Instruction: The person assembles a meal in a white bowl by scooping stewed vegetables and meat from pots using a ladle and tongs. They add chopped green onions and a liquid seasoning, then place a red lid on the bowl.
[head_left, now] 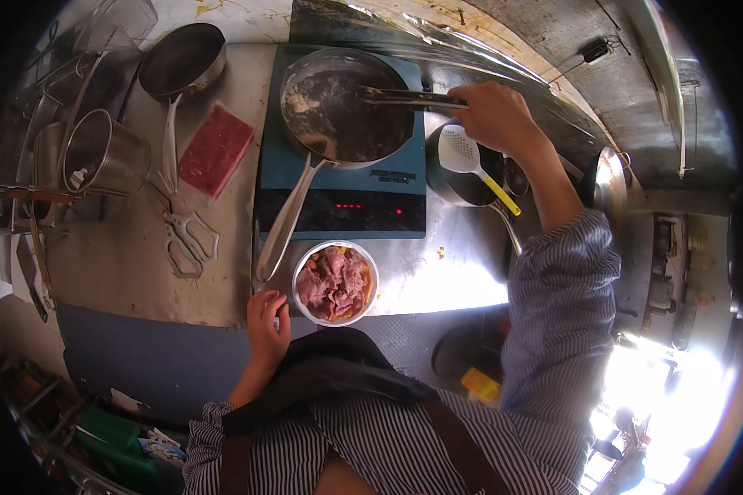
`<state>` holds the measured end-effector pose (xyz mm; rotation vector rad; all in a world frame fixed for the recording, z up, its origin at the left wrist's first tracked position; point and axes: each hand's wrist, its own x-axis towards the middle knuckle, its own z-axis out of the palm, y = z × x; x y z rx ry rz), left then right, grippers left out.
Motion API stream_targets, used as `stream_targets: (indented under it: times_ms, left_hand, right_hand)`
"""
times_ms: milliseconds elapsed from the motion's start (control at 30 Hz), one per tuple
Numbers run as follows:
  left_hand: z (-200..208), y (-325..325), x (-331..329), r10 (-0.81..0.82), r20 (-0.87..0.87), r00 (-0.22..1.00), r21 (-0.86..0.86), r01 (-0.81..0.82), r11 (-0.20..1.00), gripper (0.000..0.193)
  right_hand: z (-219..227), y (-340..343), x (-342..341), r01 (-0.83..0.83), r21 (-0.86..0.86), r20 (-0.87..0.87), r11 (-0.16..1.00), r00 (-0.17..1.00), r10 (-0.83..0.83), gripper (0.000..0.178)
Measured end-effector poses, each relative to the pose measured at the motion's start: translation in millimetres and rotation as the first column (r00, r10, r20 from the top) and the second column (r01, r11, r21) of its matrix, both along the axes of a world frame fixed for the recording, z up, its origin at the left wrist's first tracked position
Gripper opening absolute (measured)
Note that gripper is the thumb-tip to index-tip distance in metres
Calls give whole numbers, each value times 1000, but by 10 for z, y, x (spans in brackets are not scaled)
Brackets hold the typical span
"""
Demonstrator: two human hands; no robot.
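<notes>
Steel counter (124, 264), scuffed and stained at left, shiny at right; with teal-and-black cooker (380, 194) as clock centre: dark frying pan (177, 66) at 10 o'clock, handle pointing to 6; flat red package (216, 153) at 9, lying slantwise; scissors (186, 235) at 8; white round tub (376, 285) at 6, near front edge; pot (447, 191) at 3, just beside cooker; small crumbs (440, 252) between 4 and 5.

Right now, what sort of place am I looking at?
A kitchen, perhaps a commercial one: a pan sits on an electric cooktop, with a tub of meat and a perforated ladle nearby.
</notes>
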<state>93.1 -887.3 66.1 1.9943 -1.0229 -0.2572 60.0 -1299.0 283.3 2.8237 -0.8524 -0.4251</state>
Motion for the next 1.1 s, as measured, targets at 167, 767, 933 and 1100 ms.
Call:
stream_targets:
  times_ms: [167, 767, 933, 1100]
  left_hand:
    - [-16, 15, 17, 0, -3, 1000, 1, 0, 1000, 21]
    - [6, 62, 71, -32, -29, 999, -25, 32, 999, 22]
    - [-57, 125, 56, -55, -50, 997, -25, 53, 998, 23]
    - [1, 62, 46, -97, -40, 994, -36, 96, 995, 22]
  right_hand:
    - [-157, -138, -43, 39, 123, 61, 992, 997, -46, 27]
    - [672, 615, -1131, 44, 103, 351, 994, 933, -78, 27]
    - [792, 1254, -1715, -2, 296, 336, 955, 936, -102, 29]
    - [317, 1695, -1721, 53, 394, -136, 917, 991, 1, 31]
